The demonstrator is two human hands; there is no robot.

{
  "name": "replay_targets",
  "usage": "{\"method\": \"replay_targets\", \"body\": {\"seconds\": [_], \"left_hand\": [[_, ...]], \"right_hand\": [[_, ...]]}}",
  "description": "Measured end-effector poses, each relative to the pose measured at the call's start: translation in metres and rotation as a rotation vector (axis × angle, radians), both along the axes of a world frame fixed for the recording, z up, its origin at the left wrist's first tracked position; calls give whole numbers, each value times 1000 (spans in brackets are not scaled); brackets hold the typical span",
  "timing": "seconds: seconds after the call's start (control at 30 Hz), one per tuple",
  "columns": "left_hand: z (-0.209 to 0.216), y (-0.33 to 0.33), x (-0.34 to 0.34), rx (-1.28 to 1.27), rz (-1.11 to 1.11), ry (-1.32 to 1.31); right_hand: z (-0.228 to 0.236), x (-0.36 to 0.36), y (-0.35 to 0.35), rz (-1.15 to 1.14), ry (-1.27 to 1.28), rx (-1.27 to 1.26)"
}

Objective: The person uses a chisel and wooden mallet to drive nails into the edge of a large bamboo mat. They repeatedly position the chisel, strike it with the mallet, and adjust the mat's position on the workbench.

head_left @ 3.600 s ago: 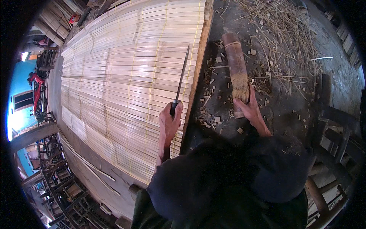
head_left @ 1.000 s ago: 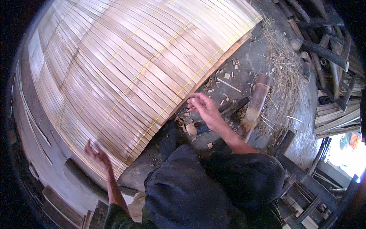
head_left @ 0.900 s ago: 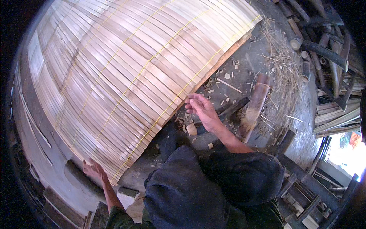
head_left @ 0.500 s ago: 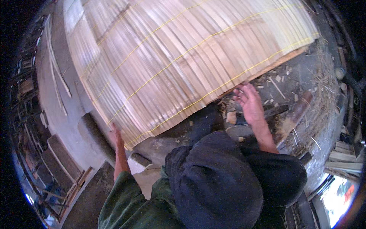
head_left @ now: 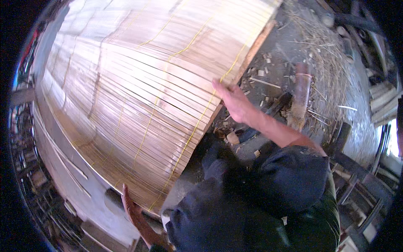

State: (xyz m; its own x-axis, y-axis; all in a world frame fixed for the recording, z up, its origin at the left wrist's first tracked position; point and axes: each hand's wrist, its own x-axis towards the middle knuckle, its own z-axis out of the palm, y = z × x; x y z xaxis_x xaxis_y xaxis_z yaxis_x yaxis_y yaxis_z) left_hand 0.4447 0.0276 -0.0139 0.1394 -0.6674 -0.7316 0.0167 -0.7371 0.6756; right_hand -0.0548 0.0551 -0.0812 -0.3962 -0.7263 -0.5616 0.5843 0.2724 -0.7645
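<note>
A large mat of pale thin wooden slats (head_left: 138, 84), bound with yellow cords, spreads in front of me. Its near part bends upward, with gaps between some slats. At its right edge my right hand (head_left: 237, 103) is closed on the mat, fingertips over the outer cord. My left hand (head_left: 132, 208) stands on edge by the mat's near left corner, its fingers stretched out along the outer side. Whether that palm presses on the slats is hard to tell. Below the mat's right side shows the edge of a wooden board (head_left: 255, 46).
Wood chips (head_left: 233, 137) and a brown cylindrical piece (head_left: 302, 94) lie on the floor at right, by a heap of straw-like shavings (head_left: 327, 54). Long thin strips (head_left: 63, 151) lie at left. Dark stacked frames (head_left: 25, 138) line the left side.
The view has turned, so the mat's edge runs more steeply. My right hand, apart from the edge before, now grips it. The mat's near part has bent up; my left hand remains at the left side.
</note>
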Motion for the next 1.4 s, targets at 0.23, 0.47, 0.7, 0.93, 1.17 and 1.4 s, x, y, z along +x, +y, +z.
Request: {"method": "replay_targets", "body": {"seconds": [0.23,0.47,0.7,0.93,1.17,1.4], "left_hand": [[-33,-13,-227,-103,-46,496],[-52,-40,-190,-246,-11,95],[-120,-28,-136,-187,-25,-27],[-118,-37,-187,-65,-64,87],[-133,-41,-168,-194,-200,-46],[-118,-33,-171,-292,-187,-143]], "right_hand": [[112,-196,-90,81,95,-187],[92,-299,-45,-36,-27,-128],[-9,-246,-93,-413,-99,-91],[76,-305,-115,-328,390,-179],[-92,-335,-136,-469,202,1],[-80,-279,-136,-565,117,90]]}}
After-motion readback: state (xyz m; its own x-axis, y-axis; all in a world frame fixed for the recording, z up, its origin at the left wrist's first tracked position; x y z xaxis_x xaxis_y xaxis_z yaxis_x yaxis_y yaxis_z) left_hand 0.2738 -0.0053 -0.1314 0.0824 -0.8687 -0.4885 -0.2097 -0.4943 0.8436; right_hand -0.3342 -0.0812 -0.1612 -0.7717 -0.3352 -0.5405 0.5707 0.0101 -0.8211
